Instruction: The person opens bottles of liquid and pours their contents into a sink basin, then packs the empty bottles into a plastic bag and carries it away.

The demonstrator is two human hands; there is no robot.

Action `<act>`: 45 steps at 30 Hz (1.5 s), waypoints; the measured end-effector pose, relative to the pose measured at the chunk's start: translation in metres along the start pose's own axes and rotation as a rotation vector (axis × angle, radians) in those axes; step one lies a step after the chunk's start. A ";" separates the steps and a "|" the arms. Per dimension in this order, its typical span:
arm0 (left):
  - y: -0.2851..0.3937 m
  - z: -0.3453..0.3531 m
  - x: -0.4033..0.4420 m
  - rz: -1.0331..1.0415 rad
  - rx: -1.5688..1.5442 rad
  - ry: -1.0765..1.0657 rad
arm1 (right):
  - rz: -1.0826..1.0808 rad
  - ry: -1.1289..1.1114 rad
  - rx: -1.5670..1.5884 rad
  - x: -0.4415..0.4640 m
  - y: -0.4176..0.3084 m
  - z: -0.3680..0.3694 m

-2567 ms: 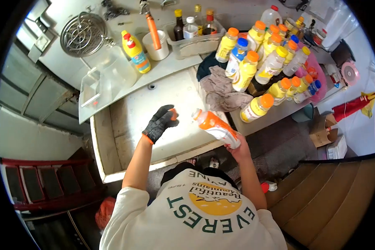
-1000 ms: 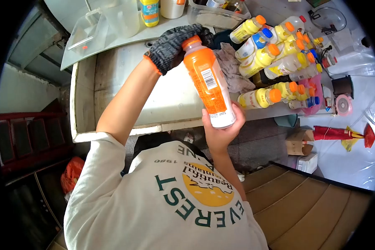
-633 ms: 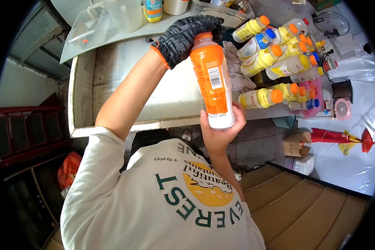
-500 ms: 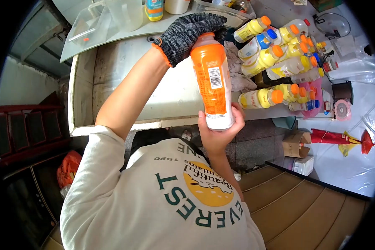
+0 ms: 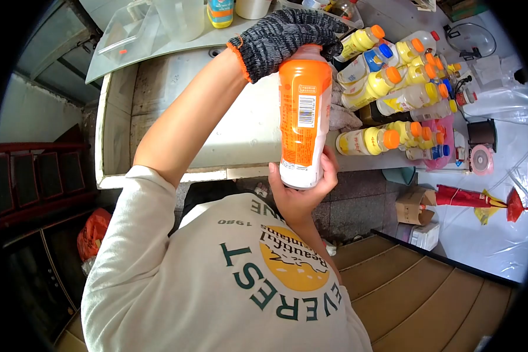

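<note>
The orange bottle [image 5: 304,120] is held above the near edge of the basin [image 5: 214,175], its long axis running from base nearer our body to neck farther off. Our 2 hands sit at opposite ends: the gloved left hand [image 5: 292,40] is wrapped over the neck, hiding the top, while the bare right hand [image 5: 299,200] cups the base. Capped bottles [image 5: 366,91] stand to our right.

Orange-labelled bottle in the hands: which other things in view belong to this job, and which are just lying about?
Seem part of the job:
orange-labelled bottle, held
gloved left hand, over its top
bare right hand, at its base
perhaps the capped bottles on the counter

Seem just lying about:
cardboard box
red bag
clear plastic jug
</note>
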State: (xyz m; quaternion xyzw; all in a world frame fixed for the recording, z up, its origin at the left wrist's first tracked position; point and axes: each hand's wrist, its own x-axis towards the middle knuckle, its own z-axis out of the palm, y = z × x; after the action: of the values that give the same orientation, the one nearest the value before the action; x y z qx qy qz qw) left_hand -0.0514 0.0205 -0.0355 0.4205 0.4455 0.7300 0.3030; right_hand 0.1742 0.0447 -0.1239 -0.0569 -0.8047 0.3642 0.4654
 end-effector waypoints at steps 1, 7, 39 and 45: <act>-0.001 -0.001 0.000 -0.054 -0.121 0.008 | 0.000 0.001 -0.002 0.000 0.000 0.000; -0.005 -0.008 -0.006 0.130 0.100 -0.099 | 0.543 -0.032 0.552 0.011 -0.007 -0.015; -0.049 -0.003 -0.034 -0.236 0.542 -0.413 | 0.944 -0.156 0.459 -0.028 0.052 -0.065; -0.040 0.066 -0.035 0.033 0.703 -0.464 | 0.861 -0.378 -0.184 -0.010 0.010 -0.076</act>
State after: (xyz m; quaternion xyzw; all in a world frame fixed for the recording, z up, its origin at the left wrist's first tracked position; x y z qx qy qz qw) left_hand 0.0257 0.0347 -0.0670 0.6585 0.5807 0.4244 0.2217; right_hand 0.2373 0.0884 -0.1142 -0.3588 -0.8074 0.4550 0.1106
